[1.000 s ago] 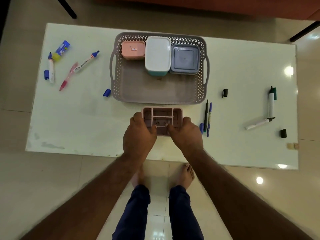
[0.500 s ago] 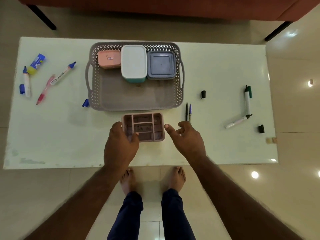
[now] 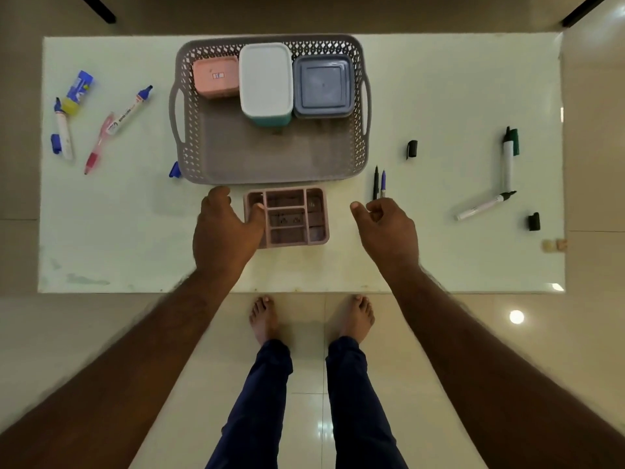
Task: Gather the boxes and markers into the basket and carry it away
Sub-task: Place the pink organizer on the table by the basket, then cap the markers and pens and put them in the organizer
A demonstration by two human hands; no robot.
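The pink tray (image 3: 286, 217) sits on the table (image 3: 439, 96) just in front of the basket (image 3: 270, 157), long side running left to right. The left hand (image 3: 225, 231) seems to pinch its left edge, thumb inside; the right hand (image 3: 385, 228), loosely curled and empty, hangs apart, near two pens (image 3: 379, 182)

Counts standing: one basket (image 3: 270, 164); three lidded boxes inside it at 12 o'clock; one divided tray (image 3: 287, 218); seven pens and markers; four loose caps.
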